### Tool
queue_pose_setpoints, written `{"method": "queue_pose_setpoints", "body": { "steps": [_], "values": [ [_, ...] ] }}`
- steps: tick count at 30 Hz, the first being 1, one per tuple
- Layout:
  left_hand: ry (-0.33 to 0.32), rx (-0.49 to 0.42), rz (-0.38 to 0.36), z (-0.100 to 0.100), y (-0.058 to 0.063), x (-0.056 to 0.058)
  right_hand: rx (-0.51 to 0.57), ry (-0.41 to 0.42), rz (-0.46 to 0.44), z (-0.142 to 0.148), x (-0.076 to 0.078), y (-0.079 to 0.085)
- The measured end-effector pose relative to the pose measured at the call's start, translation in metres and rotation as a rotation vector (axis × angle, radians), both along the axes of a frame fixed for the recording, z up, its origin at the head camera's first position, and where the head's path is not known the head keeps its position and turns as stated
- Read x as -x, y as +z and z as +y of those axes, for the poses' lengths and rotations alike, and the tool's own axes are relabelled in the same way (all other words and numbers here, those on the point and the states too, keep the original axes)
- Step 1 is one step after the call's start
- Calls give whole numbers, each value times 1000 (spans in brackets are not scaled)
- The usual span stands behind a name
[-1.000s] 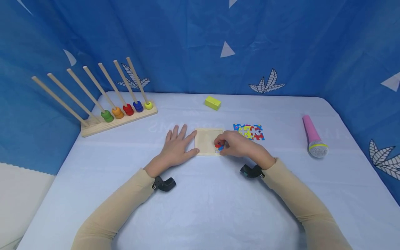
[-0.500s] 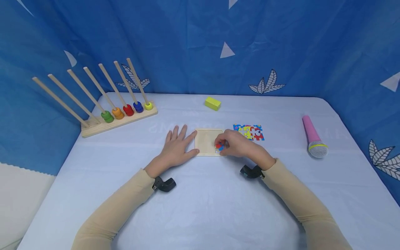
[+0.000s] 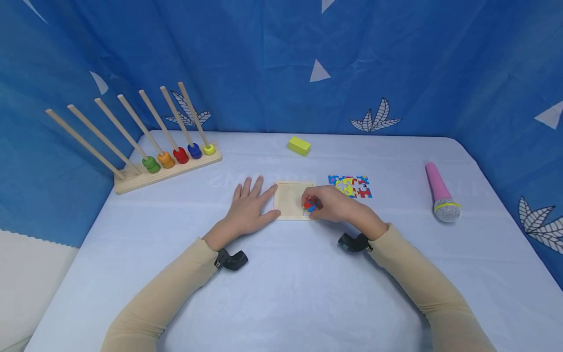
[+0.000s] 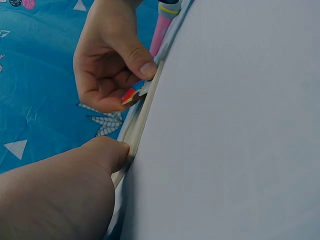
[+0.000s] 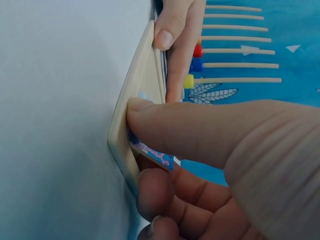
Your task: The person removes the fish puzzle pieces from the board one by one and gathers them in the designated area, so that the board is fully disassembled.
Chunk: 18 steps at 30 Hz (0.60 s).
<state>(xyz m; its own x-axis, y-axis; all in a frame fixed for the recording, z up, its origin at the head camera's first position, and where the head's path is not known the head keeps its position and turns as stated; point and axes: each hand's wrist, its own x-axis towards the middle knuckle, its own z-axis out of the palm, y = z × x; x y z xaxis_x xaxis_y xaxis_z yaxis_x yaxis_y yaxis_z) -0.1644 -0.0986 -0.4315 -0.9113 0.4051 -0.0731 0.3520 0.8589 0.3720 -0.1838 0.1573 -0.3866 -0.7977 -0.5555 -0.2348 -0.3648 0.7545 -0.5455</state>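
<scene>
My left hand (image 3: 248, 208) lies flat with spread fingers, its thumb and index fingertips at the left rim of a small wooden puzzle tray (image 3: 288, 199). Over the tray's lower right corner, my right hand (image 3: 333, 203) pinches a puzzle piece (image 3: 310, 206) printed in red and blue. That puzzle piece (image 5: 156, 153) tilts up from the tray floor in the right wrist view, partly hidden behind the thumb. Past the right hand lies a joined patch of colourful puzzle pieces (image 3: 362, 188), with yellow and red shapes on blue, its near edge partly covered by the hand.
A wooden bead rack (image 3: 171, 169) with upright rods and coloured beads stands at the back left. Behind the tray is a yellow-green block (image 3: 299, 145). A pink toy microphone (image 3: 440, 193) lies at the right. Blue printed cloth (image 3: 272, 63) hangs behind the table.
My right hand makes only small movements at the tray's corner, and the pinched puzzle piece shifts slightly in its fingers. The left hand stays still against the tray.
</scene>
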Motion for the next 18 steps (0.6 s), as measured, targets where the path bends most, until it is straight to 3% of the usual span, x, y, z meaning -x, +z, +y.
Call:
{"method": "queue_pose_setpoints", "body": {
  "steps": [18],
  "values": [
    [0,-6,-8,0,-1,1,52,56,25,2,-1,-2]
  ]
}}
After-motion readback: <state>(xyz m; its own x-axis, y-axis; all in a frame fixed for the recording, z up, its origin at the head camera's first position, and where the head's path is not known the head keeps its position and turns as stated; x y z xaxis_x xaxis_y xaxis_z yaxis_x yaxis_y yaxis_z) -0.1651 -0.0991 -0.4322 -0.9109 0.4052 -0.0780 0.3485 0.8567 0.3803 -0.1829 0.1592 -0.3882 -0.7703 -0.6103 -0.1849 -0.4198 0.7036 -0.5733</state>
